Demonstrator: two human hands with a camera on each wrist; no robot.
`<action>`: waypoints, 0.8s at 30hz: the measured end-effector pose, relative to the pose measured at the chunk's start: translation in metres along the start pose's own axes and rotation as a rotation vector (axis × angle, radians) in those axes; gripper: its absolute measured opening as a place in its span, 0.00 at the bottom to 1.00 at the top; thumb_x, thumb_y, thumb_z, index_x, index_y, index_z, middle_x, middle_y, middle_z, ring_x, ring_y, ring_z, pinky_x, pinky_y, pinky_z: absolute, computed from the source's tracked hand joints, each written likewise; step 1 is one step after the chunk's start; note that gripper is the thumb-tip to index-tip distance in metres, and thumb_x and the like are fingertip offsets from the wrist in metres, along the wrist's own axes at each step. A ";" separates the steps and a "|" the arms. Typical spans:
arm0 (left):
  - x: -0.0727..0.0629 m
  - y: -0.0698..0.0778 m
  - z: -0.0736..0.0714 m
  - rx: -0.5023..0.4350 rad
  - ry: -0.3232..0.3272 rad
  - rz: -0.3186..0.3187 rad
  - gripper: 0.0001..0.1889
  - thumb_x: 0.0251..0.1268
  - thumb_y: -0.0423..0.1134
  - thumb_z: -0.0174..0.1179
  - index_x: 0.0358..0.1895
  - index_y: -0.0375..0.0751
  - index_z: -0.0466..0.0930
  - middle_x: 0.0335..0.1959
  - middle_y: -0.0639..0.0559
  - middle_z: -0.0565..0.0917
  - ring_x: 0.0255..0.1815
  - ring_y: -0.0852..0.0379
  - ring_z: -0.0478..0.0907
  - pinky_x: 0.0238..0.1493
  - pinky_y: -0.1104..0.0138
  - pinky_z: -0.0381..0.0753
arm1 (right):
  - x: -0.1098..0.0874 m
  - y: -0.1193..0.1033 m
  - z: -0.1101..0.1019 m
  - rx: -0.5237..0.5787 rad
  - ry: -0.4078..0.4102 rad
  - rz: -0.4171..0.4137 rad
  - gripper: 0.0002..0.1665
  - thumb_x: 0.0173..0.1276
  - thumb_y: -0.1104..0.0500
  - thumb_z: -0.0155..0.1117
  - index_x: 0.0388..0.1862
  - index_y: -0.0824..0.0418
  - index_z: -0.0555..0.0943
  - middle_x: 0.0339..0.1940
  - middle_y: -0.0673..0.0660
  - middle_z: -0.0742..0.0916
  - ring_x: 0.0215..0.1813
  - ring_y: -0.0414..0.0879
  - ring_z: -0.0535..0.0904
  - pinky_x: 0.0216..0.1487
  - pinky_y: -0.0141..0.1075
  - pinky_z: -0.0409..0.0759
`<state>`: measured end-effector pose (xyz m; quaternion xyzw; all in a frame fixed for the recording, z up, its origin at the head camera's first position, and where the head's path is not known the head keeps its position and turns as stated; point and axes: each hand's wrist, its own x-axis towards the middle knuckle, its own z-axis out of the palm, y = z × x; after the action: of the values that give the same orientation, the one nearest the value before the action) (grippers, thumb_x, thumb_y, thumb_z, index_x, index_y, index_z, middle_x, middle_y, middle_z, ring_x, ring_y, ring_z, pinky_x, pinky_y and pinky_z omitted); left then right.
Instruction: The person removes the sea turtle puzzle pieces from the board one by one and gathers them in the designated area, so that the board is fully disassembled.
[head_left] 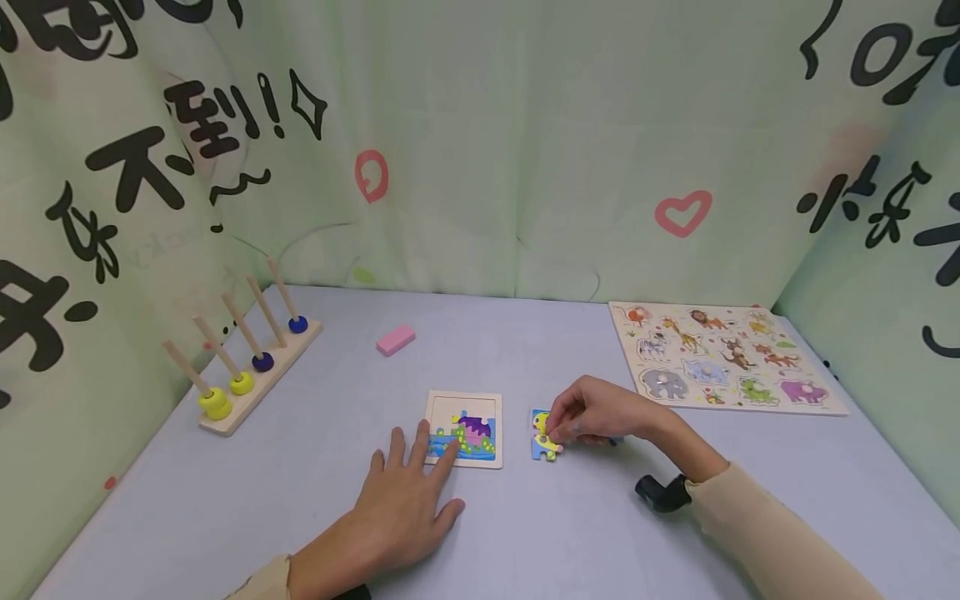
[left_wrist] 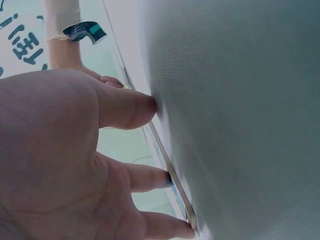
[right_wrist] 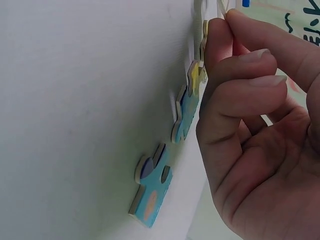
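In the head view, my left hand [head_left: 401, 508] lies spread with straight fingers, fingertips at the lower left of a small wooden jigsaw frame [head_left: 465, 395]. Some assembled jigsaw pieces [head_left: 474, 432], showing purple, green and blue, fill its lower part. To the right, my right hand [head_left: 596, 408] pinches a jigsaw piece between thumb and forefinger; only its thin pale edge [right_wrist: 223, 7] shows in the right wrist view. Yellow-and-blue pieces [head_left: 542, 448] lie beside those fingertips. Beneath the hand, a loose blue piece [right_wrist: 152, 192] rests on the table, mostly hidden in the head view.
A wooden peg stand [head_left: 258, 387] with yellow and blue beads stands at the left. A pink block [head_left: 395, 340] lies behind the jigsaw frame. At the back right is an animal puzzle board [head_left: 712, 358]. Printed curtains [head_left: 517, 167] enclose the table [head_left: 525, 533].
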<state>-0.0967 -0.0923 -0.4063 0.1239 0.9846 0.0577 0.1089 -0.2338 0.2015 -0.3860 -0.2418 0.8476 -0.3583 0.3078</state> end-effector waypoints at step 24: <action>0.000 -0.002 0.001 -0.008 0.022 0.020 0.39 0.74 0.65 0.58 0.81 0.52 0.67 0.84 0.32 0.61 0.82 0.21 0.58 0.74 0.30 0.68 | 0.002 0.000 0.001 -0.008 -0.004 -0.023 0.04 0.70 0.62 0.73 0.39 0.62 0.90 0.29 0.53 0.88 0.22 0.41 0.70 0.23 0.30 0.67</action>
<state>-0.0968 -0.0938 -0.4073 0.1329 0.9842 0.0641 0.0981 -0.2340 0.2000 -0.3871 -0.2537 0.8456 -0.3577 0.3044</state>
